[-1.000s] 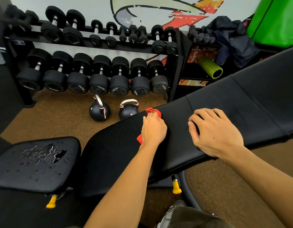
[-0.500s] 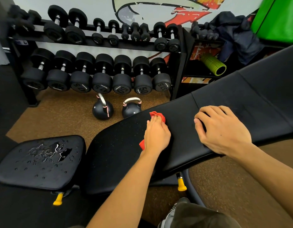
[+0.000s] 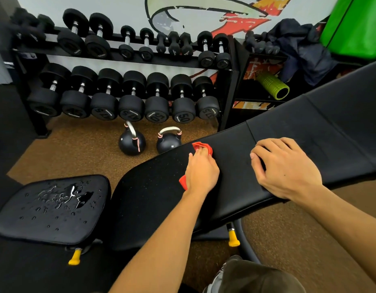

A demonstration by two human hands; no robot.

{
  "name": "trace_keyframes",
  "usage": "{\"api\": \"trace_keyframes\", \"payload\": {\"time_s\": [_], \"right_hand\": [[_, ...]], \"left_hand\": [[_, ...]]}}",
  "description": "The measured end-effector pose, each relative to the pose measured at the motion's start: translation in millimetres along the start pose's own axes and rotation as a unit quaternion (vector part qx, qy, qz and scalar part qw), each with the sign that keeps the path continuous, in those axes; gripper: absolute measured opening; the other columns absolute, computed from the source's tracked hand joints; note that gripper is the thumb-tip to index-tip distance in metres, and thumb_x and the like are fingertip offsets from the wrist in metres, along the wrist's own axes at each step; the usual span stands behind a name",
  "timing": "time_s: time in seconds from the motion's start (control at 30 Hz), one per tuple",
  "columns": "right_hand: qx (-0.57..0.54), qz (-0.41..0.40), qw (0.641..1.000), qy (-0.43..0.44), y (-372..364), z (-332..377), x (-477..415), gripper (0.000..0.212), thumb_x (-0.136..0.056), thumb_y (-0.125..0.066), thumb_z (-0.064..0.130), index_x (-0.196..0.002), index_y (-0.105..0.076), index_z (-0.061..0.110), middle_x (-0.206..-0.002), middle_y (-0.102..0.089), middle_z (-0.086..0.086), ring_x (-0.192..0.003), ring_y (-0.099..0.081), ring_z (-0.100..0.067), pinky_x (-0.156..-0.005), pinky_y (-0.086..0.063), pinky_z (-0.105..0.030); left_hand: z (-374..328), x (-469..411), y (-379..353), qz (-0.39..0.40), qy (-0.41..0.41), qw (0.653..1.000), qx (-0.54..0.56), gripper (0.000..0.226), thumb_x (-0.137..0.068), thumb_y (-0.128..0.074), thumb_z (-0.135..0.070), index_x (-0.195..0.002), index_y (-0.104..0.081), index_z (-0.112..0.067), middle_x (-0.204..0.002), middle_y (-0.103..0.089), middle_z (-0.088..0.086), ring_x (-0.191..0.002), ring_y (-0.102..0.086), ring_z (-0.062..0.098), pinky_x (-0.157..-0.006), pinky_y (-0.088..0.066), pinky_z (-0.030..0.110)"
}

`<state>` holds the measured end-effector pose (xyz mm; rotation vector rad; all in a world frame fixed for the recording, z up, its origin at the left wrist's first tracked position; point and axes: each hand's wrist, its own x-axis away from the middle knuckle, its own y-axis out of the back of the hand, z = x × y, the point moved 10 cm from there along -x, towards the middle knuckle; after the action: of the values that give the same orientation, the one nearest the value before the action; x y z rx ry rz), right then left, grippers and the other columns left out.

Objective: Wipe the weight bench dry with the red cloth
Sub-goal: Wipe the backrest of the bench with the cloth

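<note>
Red cloth (image 3: 202, 146) under left hand (image 3: 201, 174) on weight bench (image 3: 157, 187), "50" dumbbells (image 3: 183, 112) behind

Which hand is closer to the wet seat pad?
Left. The left hand presses the cloth on the backrest right of the seat pad; the right hand rests farther right.

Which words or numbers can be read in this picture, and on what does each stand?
"50": end face of the sixth lower dumbbell, counted from the left.
"50": the fifth lower dumbbell, the digits turned sideways.
"45": the second lower dumbbell, faint.
Other dumbbell numbers, brand words and kettlebell marks: too small or blurred to read.
</note>
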<state>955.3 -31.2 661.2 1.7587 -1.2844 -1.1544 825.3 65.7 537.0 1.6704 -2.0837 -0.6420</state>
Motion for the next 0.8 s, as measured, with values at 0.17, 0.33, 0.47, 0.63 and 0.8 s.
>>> {"api": "trace_keyframes", "payload": {"time_s": [0.17,0.33,0.47,0.63,0.8], "right_hand": [[0.003,-0.004,1.000,0.001,4,3,1,0.046,-0.105,-0.030,0.036,-0.104,-0.072,0.020,-0.111,-0.072,0.001,-0.108,-0.065,-0.023,-0.106,-0.039,-0.040],[0.003,-0.008,1.000,0.000,6,3,4,0.047,-0.105,-0.028,0.036,-0.105,-0.072,0.020,-0.111,-0.072,0.000,-0.108,-0.066,-0.023,-0.105,-0.039,-0.040],[-0.011,-0.030,0.999,0.006,8,4,6,0.046,-0.104,-0.029,0.036,-0.105,-0.072,0.019,-0.111,-0.073,0.000,-0.108,-0.066,-0.023,-0.105,-0.040,-0.041],[-0.027,-0.078,0.996,0.025,18,7,8,0.042,-0.105,-0.034,0.036,-0.101,-0.072,0.019,-0.108,-0.073,0.000,-0.105,-0.066,-0.023,-0.105,-0.039,-0.041],[-0.063,-0.118,0.990,0.037,25,7,11,0.044,-0.103,-0.038,0.044,-0.099,-0.073,0.019,-0.103,-0.074,0.001,-0.104,-0.066,-0.022,-0.106,-0.038,-0.042]], "left_hand": [[-2,51,8,-0.013,-0.043,0.999,-0.020,0.019,-0.107,-0.040,-0.017,-0.111,-0.058,-0.011,-0.122,-0.062,0.008,-0.132,-0.049,0.039,-0.113,-0.038,0.051],[7,92,9,-0.053,-0.076,0.995,-0.047,0.020,-0.105,-0.042,-0.016,-0.110,-0.061,-0.015,-0.114,-0.067,0.005,-0.116,-0.060,0.032,-0.109,-0.045,0.048],[21,119,8,-0.041,-0.077,0.993,-0.077,0.026,-0.106,-0.042,-0.024,-0.122,-0.062,-0.020,-0.121,-0.069,0.001,-0.121,-0.062,0.029,-0.104,-0.048,0.044],[33,130,37,-0.015,-0.019,1.000,-0.019,0.032,-0.108,-0.042,-0.032,-0.127,-0.066,-0.022,-0.114,-0.073,0.003,-0.105,-0.067,0.027,-0.090,-0.052,0.043],[62,156,53,0.006,0.189,0.921,0.342,0.026,-0.109,-0.046,-0.028,-0.104,-0.071,-0.027,-0.095,-0.075,0.011,-0.083,-0.068,0.022,-0.077,-0.057,0.037]]}}
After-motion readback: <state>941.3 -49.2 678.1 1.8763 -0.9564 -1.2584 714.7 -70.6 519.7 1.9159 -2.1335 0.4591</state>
